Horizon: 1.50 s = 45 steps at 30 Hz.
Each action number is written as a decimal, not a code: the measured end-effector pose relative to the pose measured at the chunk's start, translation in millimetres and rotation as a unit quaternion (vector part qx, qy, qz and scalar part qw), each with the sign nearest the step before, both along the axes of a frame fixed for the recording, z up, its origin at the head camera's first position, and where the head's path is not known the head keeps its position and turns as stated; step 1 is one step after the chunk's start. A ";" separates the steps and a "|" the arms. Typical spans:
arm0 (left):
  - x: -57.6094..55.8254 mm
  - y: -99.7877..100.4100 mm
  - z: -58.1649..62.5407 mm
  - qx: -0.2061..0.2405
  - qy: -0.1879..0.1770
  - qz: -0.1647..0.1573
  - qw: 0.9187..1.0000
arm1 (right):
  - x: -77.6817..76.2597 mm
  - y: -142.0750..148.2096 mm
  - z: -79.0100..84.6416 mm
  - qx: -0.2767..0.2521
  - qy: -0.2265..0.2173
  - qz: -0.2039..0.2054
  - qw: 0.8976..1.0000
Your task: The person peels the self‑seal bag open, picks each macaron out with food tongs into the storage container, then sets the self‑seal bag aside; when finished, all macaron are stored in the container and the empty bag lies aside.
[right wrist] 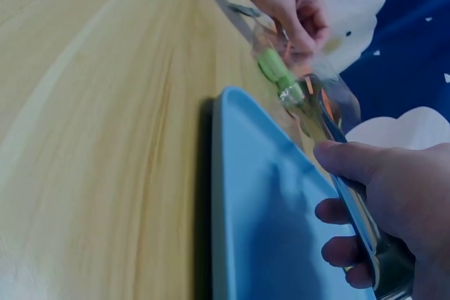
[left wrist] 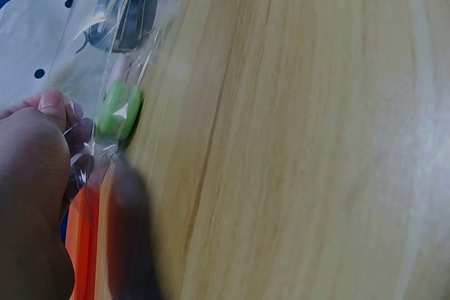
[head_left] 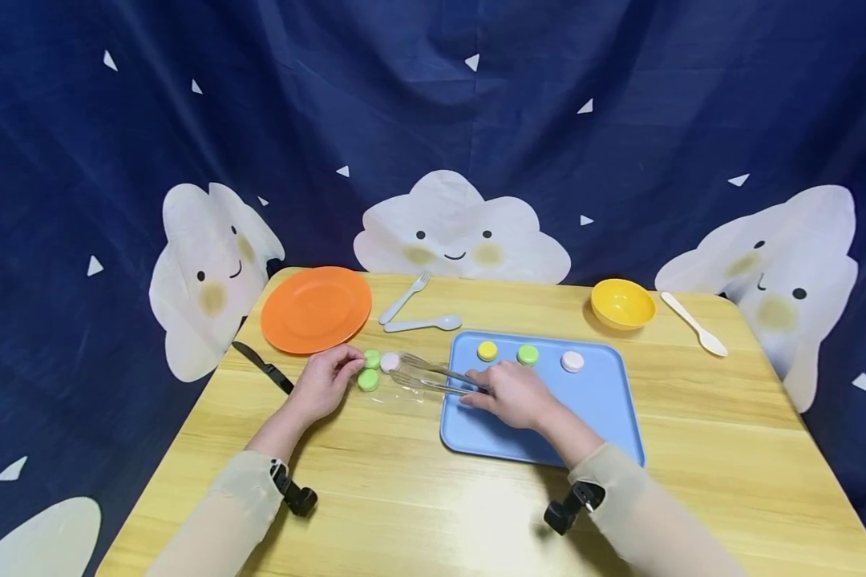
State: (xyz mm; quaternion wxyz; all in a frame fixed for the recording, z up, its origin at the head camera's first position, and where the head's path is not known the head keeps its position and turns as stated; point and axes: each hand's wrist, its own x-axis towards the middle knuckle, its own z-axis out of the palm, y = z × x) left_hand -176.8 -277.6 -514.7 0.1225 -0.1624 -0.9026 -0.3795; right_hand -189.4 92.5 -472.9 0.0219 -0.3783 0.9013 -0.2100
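Note:
My left hand pinches the edge of a clear plastic bag lying on the table. Inside the bag are two green macarons and a pale pink one. My right hand grips metal tongs over the left side of a blue tray. The spread tips of the tongs reach the bag beside the pale pink macaron; whether they touch it cannot be told. A yellow macaron, a green macaron and a pink macaron sit in a row on the tray.
Behind my left hand lies an orange plate, with a black knife to its left. A pale fork and spoon lie behind the bag. Farther right are a yellow bowl and a cream spoon.

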 end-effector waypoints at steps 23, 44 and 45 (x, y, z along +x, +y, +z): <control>-1.0 2.8 3.7 0.001 -0.012 -0.004 1.000 | 7.4 -32.0 -3.9 0.023 0.021 -0.059 0.998; -1.4 0.2 1.2 -0.004 -0.001 0.002 1.000 | 29.7 62.9 19.3 -0.026 -0.011 -0.051 0.998; -1.5 0.4 1.3 -0.005 0.000 0.001 1.000 | 31.2 69.0 20.0 -0.026 -0.014 -0.053 0.998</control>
